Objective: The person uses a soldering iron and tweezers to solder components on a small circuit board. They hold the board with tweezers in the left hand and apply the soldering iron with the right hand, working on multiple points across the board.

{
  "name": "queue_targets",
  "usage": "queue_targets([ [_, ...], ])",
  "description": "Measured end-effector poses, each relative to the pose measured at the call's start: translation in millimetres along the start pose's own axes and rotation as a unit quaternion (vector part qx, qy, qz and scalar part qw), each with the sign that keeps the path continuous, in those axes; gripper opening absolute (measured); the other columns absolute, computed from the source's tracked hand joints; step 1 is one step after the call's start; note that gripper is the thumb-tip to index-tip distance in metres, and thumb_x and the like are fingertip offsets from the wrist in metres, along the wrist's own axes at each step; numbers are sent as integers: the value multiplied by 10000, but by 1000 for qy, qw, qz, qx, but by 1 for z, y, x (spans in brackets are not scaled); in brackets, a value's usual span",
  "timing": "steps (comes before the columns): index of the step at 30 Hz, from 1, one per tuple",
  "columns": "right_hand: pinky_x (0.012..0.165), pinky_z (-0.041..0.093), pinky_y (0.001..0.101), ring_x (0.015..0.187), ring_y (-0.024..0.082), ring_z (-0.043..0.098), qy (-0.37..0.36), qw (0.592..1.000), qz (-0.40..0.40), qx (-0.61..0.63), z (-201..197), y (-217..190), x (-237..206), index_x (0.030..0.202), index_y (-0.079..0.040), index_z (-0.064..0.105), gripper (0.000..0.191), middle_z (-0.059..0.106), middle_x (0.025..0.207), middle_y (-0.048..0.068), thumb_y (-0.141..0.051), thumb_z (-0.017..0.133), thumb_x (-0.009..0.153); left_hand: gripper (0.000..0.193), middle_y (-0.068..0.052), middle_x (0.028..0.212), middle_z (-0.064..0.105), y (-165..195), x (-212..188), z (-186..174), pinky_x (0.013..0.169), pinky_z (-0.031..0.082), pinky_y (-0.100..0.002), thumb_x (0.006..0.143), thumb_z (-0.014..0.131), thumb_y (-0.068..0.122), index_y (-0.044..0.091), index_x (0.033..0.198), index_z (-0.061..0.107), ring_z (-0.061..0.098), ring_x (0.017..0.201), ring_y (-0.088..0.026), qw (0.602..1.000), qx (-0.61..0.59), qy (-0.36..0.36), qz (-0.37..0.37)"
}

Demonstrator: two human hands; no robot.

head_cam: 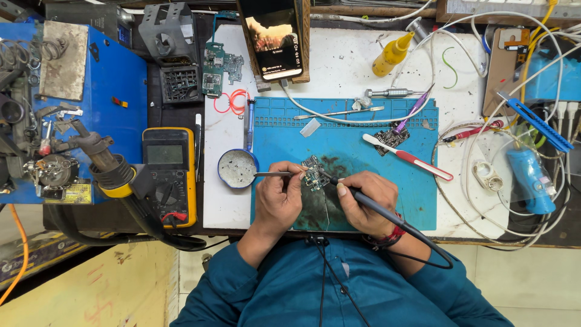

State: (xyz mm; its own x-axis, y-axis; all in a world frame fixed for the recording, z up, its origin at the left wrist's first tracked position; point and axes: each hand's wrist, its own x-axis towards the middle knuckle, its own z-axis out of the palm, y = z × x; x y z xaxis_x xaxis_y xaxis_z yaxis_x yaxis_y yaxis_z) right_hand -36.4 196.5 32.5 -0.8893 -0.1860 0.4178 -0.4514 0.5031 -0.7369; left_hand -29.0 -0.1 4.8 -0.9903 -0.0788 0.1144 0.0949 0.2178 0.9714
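1. Two slip-ups could be had here: the small circuit board [313, 172] is only pinned by the tweezers [273, 174], so it could be nudged sideways by the soldering iron [363, 200]; a neighbouring part could get scorched too.
2. The tweezers are pinched in the left hand [278, 200], fingers together; the iron is gripped by the right hand [369, 203].
3. The board is found on the blue mat [417, 200], just beyond both sets of fingertips, between them, touched by tool tips only.
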Motion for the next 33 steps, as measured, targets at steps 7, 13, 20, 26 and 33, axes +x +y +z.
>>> queue_targets([
  [7,598,499,326,654,238,669,1,1000,0,1,-1,4,7,879,-35,687,60,698,792,89,-70,727,908,105,-95,979,769,-1,7,1,643,569,-254,996,644,5,21,1083,586,712,734,-113,1000,-4,2,-7],
  [13,589,495,323,644,238,669,0,1000,5,-3,-2,7,11,872,-37,689,56,698,782,88,-65,731,897,107,-98,988,767,-2,12,5,653,575,-253,998,639,-1,22,1087,583,719,750,-112,1000,-9,2,-4],
  [20,589,496,324,641,235,665,-1,1000,-3,7,-6,10,14,872,-30,678,63,697,787,88,-59,725,901,114,-98,987,767,-3,14,9,645,574,-249,996,644,-5,22,1087,581,719,744,-109,1000,-6,3,-1],
  [26,578,486,322,624,230,657,-1,1000,1,5,-13,16,15,864,-33,680,60,694,773,85,-58,724,896,115,-95,983,762,-1,17,18,655,581,-245,1001,646,-2,25,1092,580,724,763,-108,1000,-7,2,9],
  [33,583,487,326,629,233,656,-7,1000,-2,1,-18,16,11,864,-37,677,63,695,775,86,-65,722,899,115,-93,982,764,0,12,22,642,572,-243,999,647,-1,23,1089,580,713,742,-104,1000,-6,3,3],
])
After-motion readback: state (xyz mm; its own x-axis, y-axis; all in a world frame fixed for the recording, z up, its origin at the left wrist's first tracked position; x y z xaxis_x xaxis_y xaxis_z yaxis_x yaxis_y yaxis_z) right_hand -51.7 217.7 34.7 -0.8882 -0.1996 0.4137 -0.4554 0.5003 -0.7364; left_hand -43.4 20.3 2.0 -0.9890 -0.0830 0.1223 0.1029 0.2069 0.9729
